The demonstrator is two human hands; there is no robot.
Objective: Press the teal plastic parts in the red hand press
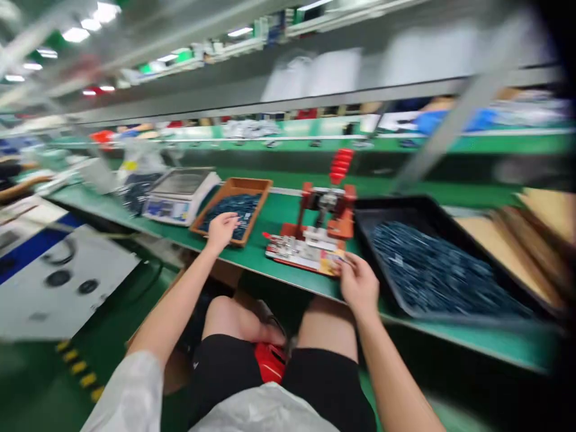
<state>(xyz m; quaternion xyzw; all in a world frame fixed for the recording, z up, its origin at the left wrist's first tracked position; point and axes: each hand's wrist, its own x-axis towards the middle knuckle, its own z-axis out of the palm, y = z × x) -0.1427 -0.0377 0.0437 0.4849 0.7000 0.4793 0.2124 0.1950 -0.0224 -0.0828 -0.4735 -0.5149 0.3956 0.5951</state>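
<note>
My left hand (221, 231) reaches over the near edge of an orange-brown tray (261, 183) filled with small dark parts; its fingers are curled, and motion blur hides whether they hold anything. My right hand (359, 282) rests at the front right corner of a red and white press fixture (315, 237), fingers closed by a small yellowish piece (332, 262) on the fixture's base. The fixture has a red ribbed handle (341, 165) standing above it.
A large black tray (423, 207) of dark parts lies right of the fixture. A weighing scale (180, 195) stands left of the orange-brown tray. Brown cardboard (531, 234) lies at far right. A green conveyor line (315, 147) runs behind. My knees sit under the green bench edge.
</note>
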